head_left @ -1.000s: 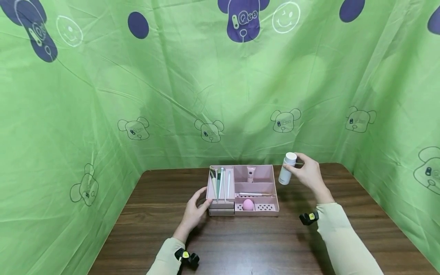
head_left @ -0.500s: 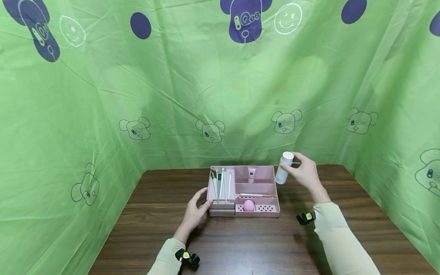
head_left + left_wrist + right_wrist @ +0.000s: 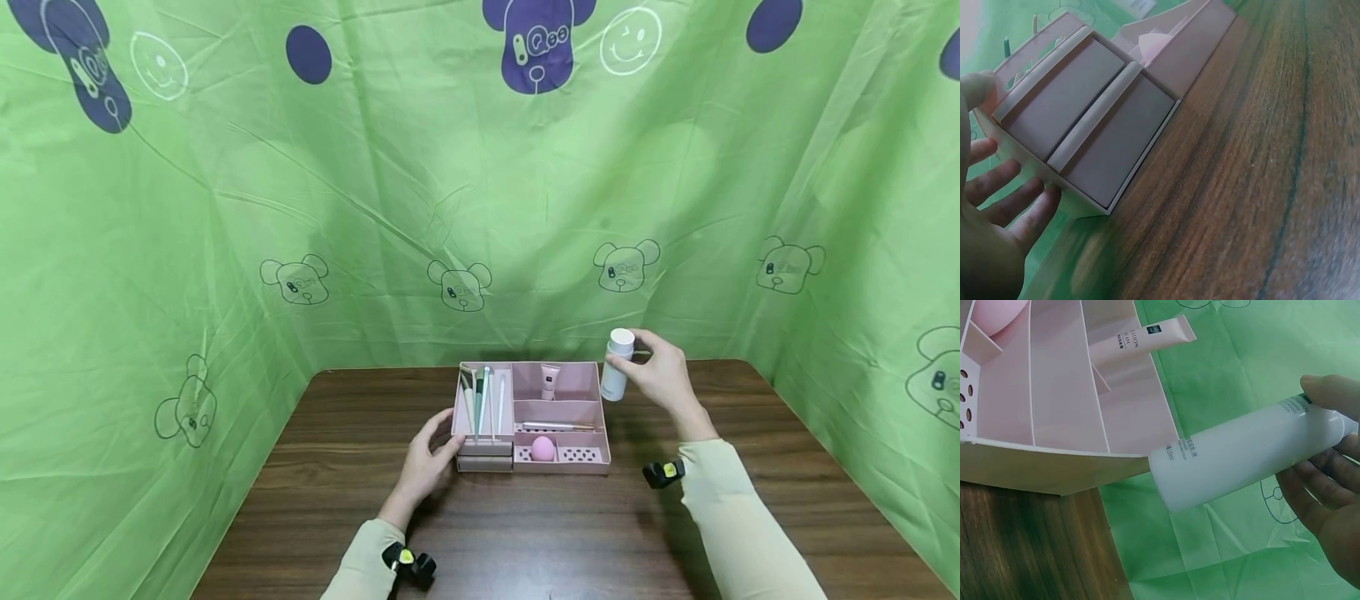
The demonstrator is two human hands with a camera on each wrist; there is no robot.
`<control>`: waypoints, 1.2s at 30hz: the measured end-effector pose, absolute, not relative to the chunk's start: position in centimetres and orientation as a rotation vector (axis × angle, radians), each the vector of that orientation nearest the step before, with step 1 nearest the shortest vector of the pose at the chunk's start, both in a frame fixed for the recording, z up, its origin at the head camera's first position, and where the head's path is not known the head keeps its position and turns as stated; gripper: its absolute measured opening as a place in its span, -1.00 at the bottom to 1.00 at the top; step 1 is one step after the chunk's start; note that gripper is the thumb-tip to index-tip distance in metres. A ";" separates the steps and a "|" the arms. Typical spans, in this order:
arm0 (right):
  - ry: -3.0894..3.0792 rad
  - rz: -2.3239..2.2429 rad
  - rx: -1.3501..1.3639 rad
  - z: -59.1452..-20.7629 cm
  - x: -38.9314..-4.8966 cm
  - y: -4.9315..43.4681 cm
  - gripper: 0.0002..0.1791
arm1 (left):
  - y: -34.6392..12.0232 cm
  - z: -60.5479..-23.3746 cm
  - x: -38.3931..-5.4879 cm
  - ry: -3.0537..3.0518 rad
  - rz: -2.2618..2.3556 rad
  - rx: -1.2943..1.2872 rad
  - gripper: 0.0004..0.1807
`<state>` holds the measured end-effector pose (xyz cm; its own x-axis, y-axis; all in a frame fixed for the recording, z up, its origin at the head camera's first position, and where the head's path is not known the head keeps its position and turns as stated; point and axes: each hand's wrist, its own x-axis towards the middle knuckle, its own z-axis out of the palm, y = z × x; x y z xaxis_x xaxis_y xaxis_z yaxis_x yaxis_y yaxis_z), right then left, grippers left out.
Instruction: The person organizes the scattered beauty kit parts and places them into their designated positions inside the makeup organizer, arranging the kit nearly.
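A white bottle (image 3: 614, 373) with a white cap and small print hangs in my right hand (image 3: 662, 375), gripped near its cap between thumb and fingers. Its base is close beside the right rim of the pink organizer (image 3: 483, 464), as the right wrist view shows. My left hand (image 3: 420, 467) rests at the organizer's front left corner, thumb at the top rim and fairly straight fingers along the side wall. Inside the organizer are several makeup brushes (image 3: 478, 400), a small pink tube (image 3: 1141, 342) standing in the back section, and a pink makeup sponge (image 3: 543, 448) in front.
A slim stick (image 3: 558, 426) lies in the organizer's middle section. Two drawers (image 3: 1113, 119) face forward under the brush section. The brown wooden table (image 3: 540, 533) meets a green printed curtain (image 3: 405, 208) behind and at both sides.
My right hand has moved slightly left with the bottle, bringing it closer to the organizer's right rim; the bottle now stands more upright. The left hand stays at its corner.
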<state>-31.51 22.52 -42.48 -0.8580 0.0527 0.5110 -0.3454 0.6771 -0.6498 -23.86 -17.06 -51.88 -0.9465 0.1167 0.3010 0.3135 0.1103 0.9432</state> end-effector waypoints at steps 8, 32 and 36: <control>-2.381 1.062 0.239 -42.3 -31.6 22.1 -0.39 | -17.1 -51.8 -23.8 -2.236 -1.952 -0.438 -0.43; -2.411 1.107 0.264 -42.6 -32.3 20.0 -0.37 | -17.2 -52.0 -24.1 -2.228 -1.946 -0.449 -0.42; -2.410 1.125 0.267 -42.8 -32.2 19.8 -0.37 | -17.2 -52.0 -24.0 -2.238 -1.946 -0.445 -0.42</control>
